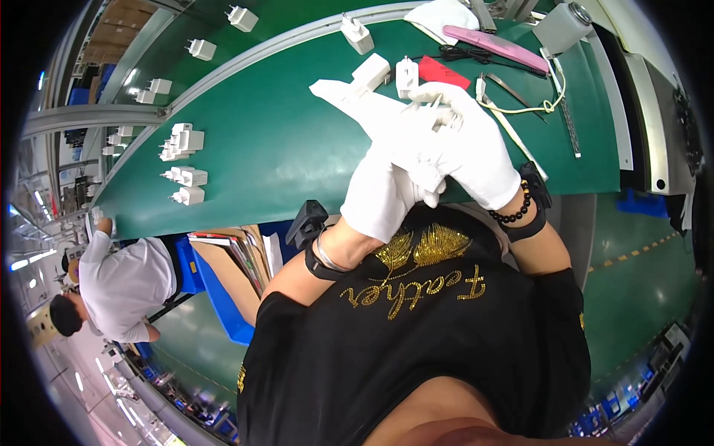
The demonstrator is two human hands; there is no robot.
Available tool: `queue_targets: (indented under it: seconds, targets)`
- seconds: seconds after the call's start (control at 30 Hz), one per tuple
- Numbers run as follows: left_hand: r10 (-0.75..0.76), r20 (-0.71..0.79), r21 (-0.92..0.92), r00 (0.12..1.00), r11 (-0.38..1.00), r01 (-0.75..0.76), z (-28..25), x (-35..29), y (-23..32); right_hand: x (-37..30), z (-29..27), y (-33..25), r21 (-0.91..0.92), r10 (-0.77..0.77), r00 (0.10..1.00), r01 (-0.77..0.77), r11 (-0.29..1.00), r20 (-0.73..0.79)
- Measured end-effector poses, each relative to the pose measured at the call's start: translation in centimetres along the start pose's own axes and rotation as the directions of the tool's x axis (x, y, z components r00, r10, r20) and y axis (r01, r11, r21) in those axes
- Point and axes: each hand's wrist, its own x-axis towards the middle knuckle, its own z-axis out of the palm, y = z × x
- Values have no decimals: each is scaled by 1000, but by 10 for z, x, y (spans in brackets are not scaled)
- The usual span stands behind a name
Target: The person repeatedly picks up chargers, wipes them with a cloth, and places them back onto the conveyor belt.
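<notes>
Both my hands wear white gloves and meet over the near edge of the green table. My left hand [379, 192] is closed around a white cloth [348, 102], whose free end sticks out to the far left. My right hand [480, 152] has its fingers bent round a white plug charger [451, 119]; its metal pins show between the fingertips, while gloves and cloth hide most of its body. Just beyond the hands, one white charger [407, 76] stands with pins up and another charger [371, 72] lies beside it, next to a red piece [444, 73].
Several white chargers [186, 141] stand at the left; another [357, 35] is at the back. At the right are a pink tool [494, 49], tweezers [513, 91], a white-handled brush [513, 137], a cable and a bottle [563, 28]. A blue bin [230, 320] holds cardboard. A co-worker [126, 282] sits left.
</notes>
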Motion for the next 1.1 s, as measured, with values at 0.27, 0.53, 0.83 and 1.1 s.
queue_targets:
  seconds: [0.27,0.53,0.83,1.1]
  targets:
    - [99,220,780,970,580,-236,8,-1,64,0,-19,-15,581,36,998,1,814,-51]
    - [372,393,891,841,-381,-248,26,169,188,5,-36,-41,837,206,978,-81,541,-39]
    - [150,236,962,960,-174,-210,-11,318,185,7,-49,-52,937,271,962,-67,342,-30]
    - [125,483,864,867,-230,-448,11,316,163,8,-14,-64,446,121,803,192,874,-583]
